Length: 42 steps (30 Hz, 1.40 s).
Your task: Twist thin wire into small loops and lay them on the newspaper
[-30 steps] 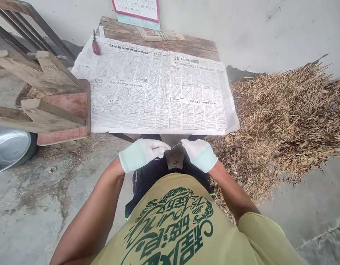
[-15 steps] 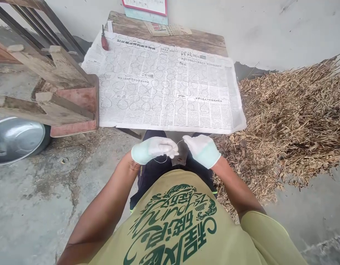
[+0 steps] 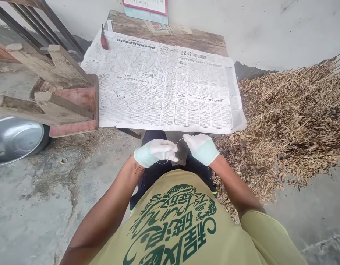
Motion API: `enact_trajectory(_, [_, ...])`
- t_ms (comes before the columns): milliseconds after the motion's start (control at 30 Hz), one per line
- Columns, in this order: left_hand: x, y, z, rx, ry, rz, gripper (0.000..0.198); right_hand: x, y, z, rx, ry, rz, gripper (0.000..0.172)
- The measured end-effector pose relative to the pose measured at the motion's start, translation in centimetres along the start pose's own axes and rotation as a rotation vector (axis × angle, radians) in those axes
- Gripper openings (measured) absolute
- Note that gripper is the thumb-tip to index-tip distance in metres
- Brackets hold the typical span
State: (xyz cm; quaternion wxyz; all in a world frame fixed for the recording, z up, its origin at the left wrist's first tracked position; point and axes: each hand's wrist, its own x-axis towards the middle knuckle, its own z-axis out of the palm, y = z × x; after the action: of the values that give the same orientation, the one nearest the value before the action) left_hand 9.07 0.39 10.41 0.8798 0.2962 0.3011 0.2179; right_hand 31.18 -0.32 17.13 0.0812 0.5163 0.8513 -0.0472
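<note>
Thin wire [image 3: 180, 141] runs between gloved left hand [image 3: 155, 152] and right hand [image 3: 199, 148], both grips pinched closed on it.

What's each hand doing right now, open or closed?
Left hand: closed, holding a thin wire.
Right hand: closed, apparently pinching the same wire.

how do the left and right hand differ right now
The left hand is curled, fingers folded over, with a loop of the thin pale strand hanging below it. The right hand is straighter, with only its fingertips meeting the strand. The left hand also sits slightly lower in view. Both wear white gloves with pale green cuffs and share the same strand.
</note>
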Motion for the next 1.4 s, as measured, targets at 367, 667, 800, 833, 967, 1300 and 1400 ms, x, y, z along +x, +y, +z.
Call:
enact_trajectory(367, [-0.6, -0.1, -0.2, -0.036, 0.042, 0.055, 0.032, 0.0, -0.2, -0.1, 0.007, -0.040, -0.022, 0.038])
enact_trajectory(667, [-0.3, -0.6, -0.3, -0.145, -0.026, 0.047, 0.026, 0.5, -0.3, -0.3, 0.037, 0.016, -0.059, 0.034])
enact_trajectory(800, [-0.2, -0.6, -0.1, -0.167, -0.038, 0.060, 0.025, 0.6, -0.5, -0.1, 0.038, -0.010, -0.012, 0.030])
enact_trajectory(833, [-0.2, -0.7, -0.1, -0.172, -0.040, 0.063, 0.025, 0.6, -0.5, -0.2, 0.044, 0.004, -0.022, 0.029])
enact_trajectory(967, [0.1, -1.0, -0.1, -0.179, -0.059, 0.068, 0.026, 0.7, -0.4, -0.6, 0.071, 0.124, -0.083, 0.029])
enact_trajectory(1300, [0.2, -1.7, -0.3, -0.204, -0.026, 0.087, 0.023, 0.4, -1.0, 0.1, -0.024, -0.010, -0.036, 0.034])
enact_trajectory(1400, [0.2, -1.9, -0.5, -0.205, -0.008, 0.085, 0.023, 0.4, -0.9, 0.1, -0.023, 0.008, -0.037, 0.034])
